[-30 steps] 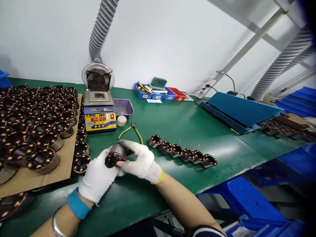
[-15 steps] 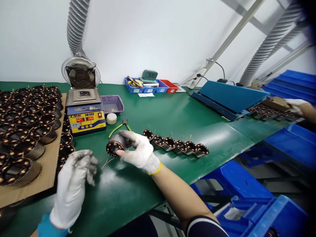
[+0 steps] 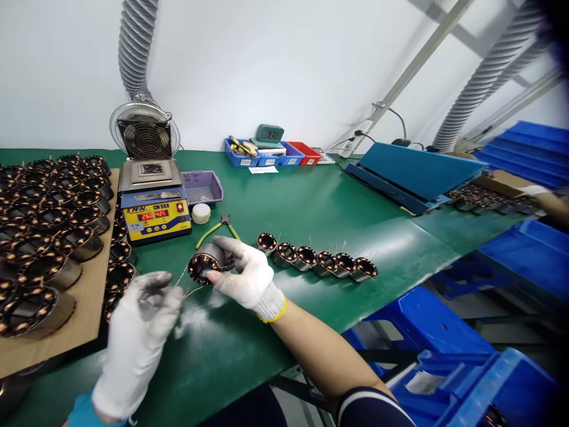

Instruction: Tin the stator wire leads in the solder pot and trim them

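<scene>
Curled loosely, the left hand point(image 3: 146, 323), in soft white knit, sits beside two wire leads point(image 3: 194, 290); I can't tell whether it pinches one. The stator point(image 3: 207, 252) lies at its one o'clock, tilted, gripped by the right hand point(image 3: 247, 274) with thumb inside the bore and fingers over the shell. I'd guess it's dense and rigid, smooth enough to slip, with leads that bend easily; best held round the shell, clear of the windings. Around the stator: at nine o'clock, copper-studded cylinders point(image 3: 51, 219) crowd a flat tan board point(image 3: 94, 279); at one, smooth green-handled pliers point(image 3: 226, 220); at three, six ring-shaped stators point(image 3: 306, 258) on the glossy green benchtop point(image 3: 231, 356).
</scene>
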The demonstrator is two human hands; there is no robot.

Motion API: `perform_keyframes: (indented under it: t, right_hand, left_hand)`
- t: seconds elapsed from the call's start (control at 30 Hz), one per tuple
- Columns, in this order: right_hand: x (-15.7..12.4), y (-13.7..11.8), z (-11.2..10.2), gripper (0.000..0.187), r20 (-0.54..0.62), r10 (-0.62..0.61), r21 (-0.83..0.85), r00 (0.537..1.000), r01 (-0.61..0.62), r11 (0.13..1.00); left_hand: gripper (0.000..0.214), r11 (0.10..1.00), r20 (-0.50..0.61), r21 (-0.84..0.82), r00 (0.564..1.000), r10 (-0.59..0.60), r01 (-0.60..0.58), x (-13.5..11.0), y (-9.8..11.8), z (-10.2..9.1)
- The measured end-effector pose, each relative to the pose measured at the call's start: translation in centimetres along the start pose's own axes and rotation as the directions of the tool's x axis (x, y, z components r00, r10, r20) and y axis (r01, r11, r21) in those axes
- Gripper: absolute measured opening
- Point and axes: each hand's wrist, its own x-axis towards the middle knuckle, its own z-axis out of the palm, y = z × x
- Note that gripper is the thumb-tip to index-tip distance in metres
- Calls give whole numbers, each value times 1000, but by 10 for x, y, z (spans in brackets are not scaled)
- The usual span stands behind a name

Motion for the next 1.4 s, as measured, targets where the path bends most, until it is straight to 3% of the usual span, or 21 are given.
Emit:
perform_keyframes:
  t: [0.1, 0.3, 0.53, 0.63, 0.7, 0.77, 0.83, 0.93, 1.0, 1.07, 1.2, 1.4]
  right_hand:
    - [-1, 0, 4, 68, 7, 20, 17, 1000, -20, 1000]
    - [-2, 6, 9, 69, 76, 29, 82, 997, -35, 996]
    - [6, -3, 10, 69, 87, 16, 157, 996, -30, 987]
    - [46, -25, 11, 65, 20, -61, 52, 998, 60, 997]
    - [89, -48, 17, 62, -49, -139, -146, 989, 131, 981]
    - [135, -71, 28, 57, -70, -245, -408, 967, 196, 892]
    - [179, -90, 42, 47, 1, -324, -622, 946, 255, 741]
    - [225, -101, 66, 35, 119, -311, -794, 943, 279, 540]
    - [242, -99, 81, 32, 152, -264, -853, 952, 261, 451]
    - [251, -93, 92, 29, 173, -240, -885, 955, 258, 387]
    - [254, -83, 105, 28, 200, -219, -915, 955, 262, 307]
    - [253, -83, 111, 29, 217, -174, -936, 961, 255, 241]
  left_hand:
    - [54, 994, 139, 94, 988, -71, 58, -2, -6, 5]
    - [49, 986, 114, 108, 984, -135, 123, -1, -20, 0]
    - [60, 982, 95, -85, 983, -158, 166, -3, -3, 6]
    - [78, 973, 97, -152, 982, -160, 174, -3, 1, 9]
    - [82, 980, 154, -110, 977, -147, 165, -2, -2, 10]
    - [76, 993, 251, 11, 961, -117, 118, -3, -10, 12]
    - [62, 983, 338, 181, 939, -59, -3, -4, -20, 12]
    - [42, 872, 418, 364, 894, 162, -328, -5, -35, 11]
    - [33, 739, 440, 406, 824, 357, -537, -4, -44, 10]
    - [28, 592, 431, 451, 743, 512, -669, -3, -52, 11]
    - [33, 344, 419, 566, 620, 663, -749, -1, -61, 12]
    - [37, 226, 428, 616, 561, 708, -755, -2, -58, 10]
